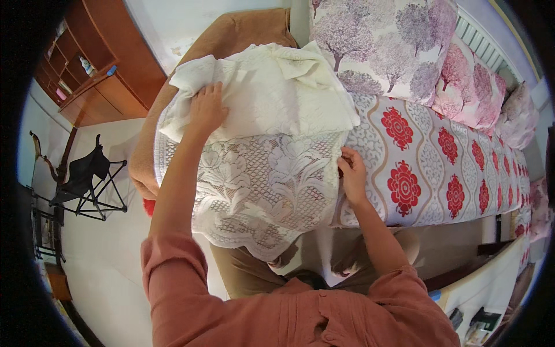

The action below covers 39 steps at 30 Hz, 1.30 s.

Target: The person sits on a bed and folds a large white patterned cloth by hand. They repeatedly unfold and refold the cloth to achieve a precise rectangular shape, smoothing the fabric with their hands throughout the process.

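Observation:
A white lace cloth with a flower pattern lies over the end of a couch, its scalloped near edge hanging down over my knees. On its far half is a bunched and folded white textured cloth; whether the two are joined, I cannot tell. My left hand rests on the left part of the textured cloth, fingers stretched out. At the lace cloth's right edge, my right hand has its thumb and fingers closed on the border.
A patterned couch cover with red motifs runs to the right. Tree-print cushions lean at the back, near a radiator. The brown armrest is at the far left of the couch. A black folding chair and a wooden cabinet stand left.

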Each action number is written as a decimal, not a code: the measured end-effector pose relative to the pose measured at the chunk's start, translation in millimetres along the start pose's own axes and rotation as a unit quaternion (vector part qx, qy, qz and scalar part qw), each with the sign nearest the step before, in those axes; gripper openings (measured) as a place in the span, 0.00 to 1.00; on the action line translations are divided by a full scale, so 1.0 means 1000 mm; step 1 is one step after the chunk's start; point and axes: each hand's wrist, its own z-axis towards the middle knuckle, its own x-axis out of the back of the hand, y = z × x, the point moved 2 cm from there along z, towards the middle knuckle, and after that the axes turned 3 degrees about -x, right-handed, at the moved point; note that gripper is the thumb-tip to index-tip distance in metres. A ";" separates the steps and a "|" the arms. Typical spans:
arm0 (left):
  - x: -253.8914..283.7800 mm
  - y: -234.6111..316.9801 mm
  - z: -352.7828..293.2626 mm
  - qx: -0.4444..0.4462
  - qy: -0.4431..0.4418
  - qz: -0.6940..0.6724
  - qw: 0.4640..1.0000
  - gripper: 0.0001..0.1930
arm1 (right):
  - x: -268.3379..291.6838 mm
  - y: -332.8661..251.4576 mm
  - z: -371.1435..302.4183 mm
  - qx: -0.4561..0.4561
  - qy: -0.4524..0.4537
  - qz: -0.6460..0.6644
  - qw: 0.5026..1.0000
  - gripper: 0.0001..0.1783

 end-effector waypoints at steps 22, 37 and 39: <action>0.127 -0.095 -0.113 0.202 -0.105 -0.425 0.876 0.14 | 0.020 0.005 0.005 -0.047 0.070 0.134 0.987 0.15; 0.148 -0.034 -0.075 0.056 -0.076 -0.320 0.943 0.18 | 0.039 -0.001 0.003 -0.075 0.086 0.141 0.983 0.15; 0.155 -0.050 -0.134 0.143 -0.156 -0.532 0.820 0.14 | 0.039 -0.016 0.006 -0.078 0.083 0.157 0.981 0.17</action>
